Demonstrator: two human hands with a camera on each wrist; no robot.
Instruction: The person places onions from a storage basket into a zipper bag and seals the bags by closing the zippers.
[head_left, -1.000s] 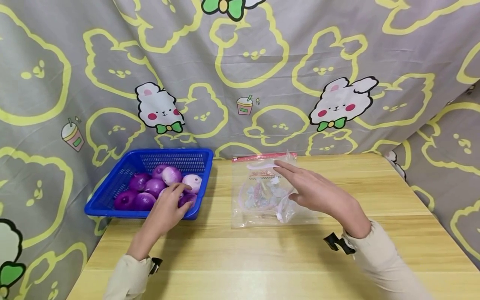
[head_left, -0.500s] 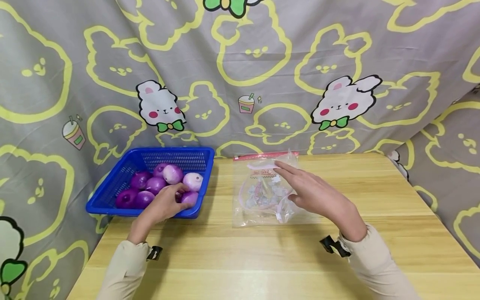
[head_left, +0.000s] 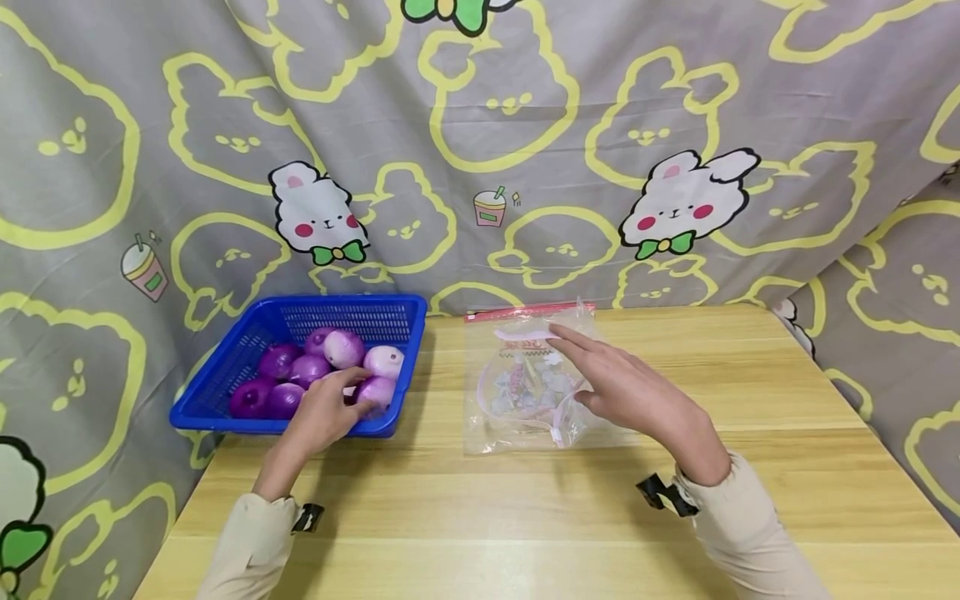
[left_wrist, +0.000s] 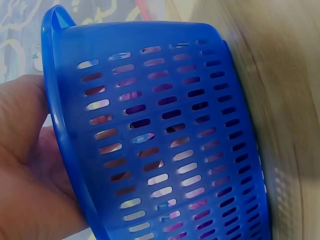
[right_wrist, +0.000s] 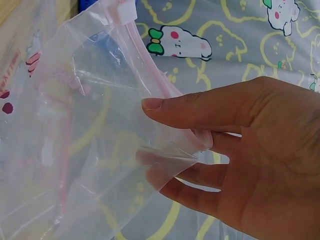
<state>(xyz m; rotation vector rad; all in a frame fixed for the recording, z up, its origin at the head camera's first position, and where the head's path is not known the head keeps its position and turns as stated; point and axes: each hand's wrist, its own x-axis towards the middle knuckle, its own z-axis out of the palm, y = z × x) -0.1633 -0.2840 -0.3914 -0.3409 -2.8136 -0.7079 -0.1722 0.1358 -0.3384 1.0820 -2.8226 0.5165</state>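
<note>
A blue slotted basket (head_left: 211, 367) at the table's back left holds several purple onions (head_left: 343, 348). My left hand (head_left: 330, 407) reaches over its near rim, fingers curled round a pale purple onion (head_left: 377, 389) in the near right corner. From the left wrist view only the basket's outer wall (left_wrist: 165, 140) and my palm (left_wrist: 25, 165) show. A clear zip bag (head_left: 517, 396) with a red seal strip lies at mid table. My right hand (head_left: 622, 385) holds its right edge lifted. In the right wrist view the thumb (right_wrist: 200, 112) and fingers pinch the bag (right_wrist: 75, 140).
The wooden table (head_left: 525, 517) is backed and flanked by a grey curtain (head_left: 480, 125) printed with yellow rabbits. The basket sits against the curtain near the table's left edge. Bare wood stretches in front of both hands and to the right of the bag.
My left hand has drawn back slightly toward the basket's near right corner and closed round an onion. The right hand and the bag have hardly moved.
</note>
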